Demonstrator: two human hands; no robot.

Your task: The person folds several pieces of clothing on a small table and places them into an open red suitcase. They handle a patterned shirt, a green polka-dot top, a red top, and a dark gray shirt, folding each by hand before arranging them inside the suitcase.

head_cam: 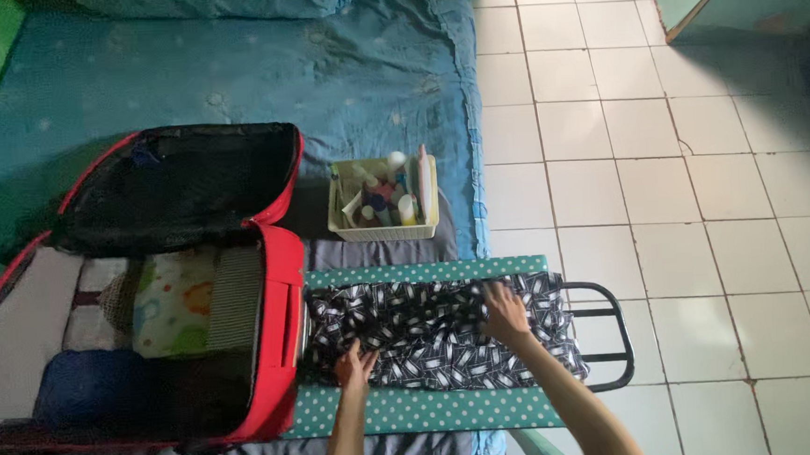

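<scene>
From the head camera I see my left hand [355,364] and right hand [504,313] both lying flat, fingers spread apart and pressed down, on a black-and-white patterned cloth garment [430,334]. The garment is spread across a narrow teal polka-dot padded worktop [416,409] with a black metal end frame [608,332]. Just beside its left end lies an open red soft-sided suitcase [281,338] on a bed covered by a blue sheet [227,79], with folded clothes inside. A cream plastic basket of toiletry bottles [383,201] stands on the bed beyond the worktop. I judge the slippery cloth could slide off the right end onto the white tiled floor [684,192] if I push unevenly.
</scene>
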